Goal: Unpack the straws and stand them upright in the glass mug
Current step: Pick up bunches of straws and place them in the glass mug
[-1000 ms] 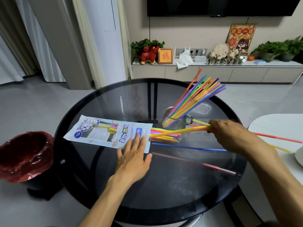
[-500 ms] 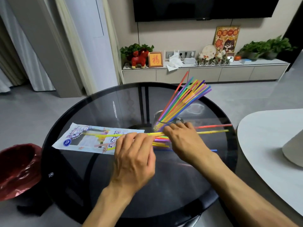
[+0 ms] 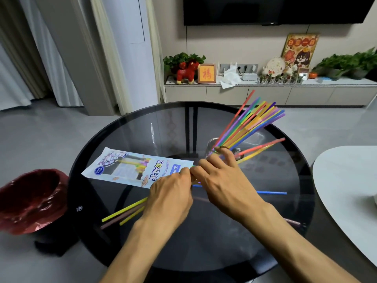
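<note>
The printed straw package (image 3: 130, 166) lies flat on the round glass table (image 3: 163, 127), mouth toward my hands, a few straws still inside. Both hands meet at that mouth. My left hand (image 3: 171, 195) is closed on a few straws; yellow and brown ends (image 3: 122, 214) stick out past it toward the lower left. My right hand (image 3: 226, 180) pinches a red and a yellow straw (image 3: 261, 148) that reach right. Just behind its fingers stands the glass mug (image 3: 211, 142), mostly hidden, with a fan of coloured straws (image 3: 251, 123) leaning right. A blue straw (image 3: 271, 193) lies loose on the glass.
A bin lined with a red bag (image 3: 30, 199) stands on the floor left of the table. A white table (image 3: 346, 190) adjoins on the right. Another pink straw (image 3: 293, 222) lies near the right rim. A low cabinet with plants and ornaments runs along the back wall.
My right hand came back from the right to the package mouth, still with red and yellow straws. My left hand left the package and closed on straws, whose ends now show at lower left.
</note>
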`<state>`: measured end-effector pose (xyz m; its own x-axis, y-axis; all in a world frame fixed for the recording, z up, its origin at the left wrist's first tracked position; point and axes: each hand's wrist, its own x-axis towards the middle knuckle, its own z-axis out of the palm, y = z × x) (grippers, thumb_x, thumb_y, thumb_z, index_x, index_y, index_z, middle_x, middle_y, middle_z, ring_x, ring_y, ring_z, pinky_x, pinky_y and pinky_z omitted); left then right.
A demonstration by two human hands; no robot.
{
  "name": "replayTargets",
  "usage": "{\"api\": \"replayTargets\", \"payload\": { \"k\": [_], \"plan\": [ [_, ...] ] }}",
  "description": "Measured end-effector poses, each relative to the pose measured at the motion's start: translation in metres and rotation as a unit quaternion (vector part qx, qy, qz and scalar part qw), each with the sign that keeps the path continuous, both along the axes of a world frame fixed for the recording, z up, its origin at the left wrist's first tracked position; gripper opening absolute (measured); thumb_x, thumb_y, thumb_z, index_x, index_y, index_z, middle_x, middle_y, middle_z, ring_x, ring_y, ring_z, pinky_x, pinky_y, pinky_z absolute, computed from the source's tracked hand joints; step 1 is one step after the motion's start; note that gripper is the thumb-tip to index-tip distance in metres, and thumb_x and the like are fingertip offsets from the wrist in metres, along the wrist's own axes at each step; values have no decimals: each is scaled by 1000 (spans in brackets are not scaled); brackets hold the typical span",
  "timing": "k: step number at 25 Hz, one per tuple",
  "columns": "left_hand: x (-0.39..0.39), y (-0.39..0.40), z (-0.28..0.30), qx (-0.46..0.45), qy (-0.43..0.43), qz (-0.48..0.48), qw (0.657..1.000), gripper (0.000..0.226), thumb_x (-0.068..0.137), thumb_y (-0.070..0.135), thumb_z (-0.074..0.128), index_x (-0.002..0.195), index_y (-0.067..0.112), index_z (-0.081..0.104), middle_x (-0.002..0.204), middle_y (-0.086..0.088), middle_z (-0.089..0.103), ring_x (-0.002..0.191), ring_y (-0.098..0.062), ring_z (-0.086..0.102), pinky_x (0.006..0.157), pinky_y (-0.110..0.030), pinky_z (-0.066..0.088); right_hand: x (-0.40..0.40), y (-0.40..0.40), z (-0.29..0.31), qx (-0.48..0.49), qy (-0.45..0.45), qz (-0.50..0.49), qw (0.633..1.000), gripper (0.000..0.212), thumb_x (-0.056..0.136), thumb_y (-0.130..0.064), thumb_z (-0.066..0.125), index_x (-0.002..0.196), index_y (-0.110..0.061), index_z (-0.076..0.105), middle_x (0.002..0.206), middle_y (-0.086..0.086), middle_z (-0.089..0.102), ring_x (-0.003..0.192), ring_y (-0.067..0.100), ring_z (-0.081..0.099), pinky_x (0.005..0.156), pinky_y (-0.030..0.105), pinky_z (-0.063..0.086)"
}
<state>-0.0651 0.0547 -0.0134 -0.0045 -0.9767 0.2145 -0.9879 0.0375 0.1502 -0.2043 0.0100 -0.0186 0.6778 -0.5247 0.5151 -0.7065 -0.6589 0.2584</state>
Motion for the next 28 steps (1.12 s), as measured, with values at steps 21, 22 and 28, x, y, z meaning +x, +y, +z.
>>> {"api": "replayTargets", "payload": {
  "k": [21,22,28],
  "plan": [
    [2,-23,22,-77,545,-176,816,21,102,17,43,90,16,61,73,2,62,74,-11,63,74,-29,55,-10,2,35,485,-597,180,613,71,75,-9,67,140,-22,43,135,1,60,126,16,56,103,34,48],
    [2,-24,9,-50,555,-166,814,19,100,19,44,92,15,61,73,0,62,74,-14,62,76,-33,55,-10,1,33,483,-595,171,619,71,74,-9,66,139,-22,44,134,0,60,125,14,56,103,33,48],
    [-3,-33,-30,15,558,-148,817,19,93,22,44,89,18,62,73,2,64,75,-16,63,78,-35,54,-9,-5,24,502,-570,155,632,66,77,-1,72,136,-17,46,127,3,63,115,9,63,86,20,53]
  ]
}}
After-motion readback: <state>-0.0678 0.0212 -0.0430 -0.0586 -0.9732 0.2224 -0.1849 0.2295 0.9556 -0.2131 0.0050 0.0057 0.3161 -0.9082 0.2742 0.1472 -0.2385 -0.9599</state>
